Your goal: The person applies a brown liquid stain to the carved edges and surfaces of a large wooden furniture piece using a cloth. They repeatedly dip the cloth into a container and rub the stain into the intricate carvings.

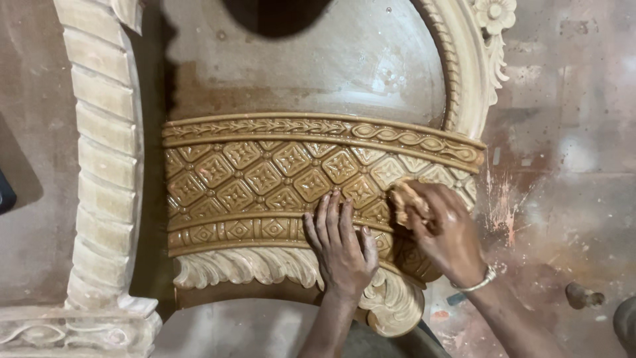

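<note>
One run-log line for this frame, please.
left hand: flat on carved panel | right hand: presses stained pad onto panel | unstained leaf trim below

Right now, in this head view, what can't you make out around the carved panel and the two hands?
- Wad in the right hand: mostly wrapped by the fingers, and blurred; cloth or sponge, cannot tell.
- Carved panel: the part under the left hand and the right hand is covered.
- Twisted column: top cut by the upper edge.
- Dark object at the left edge: mostly cut off.
</note>
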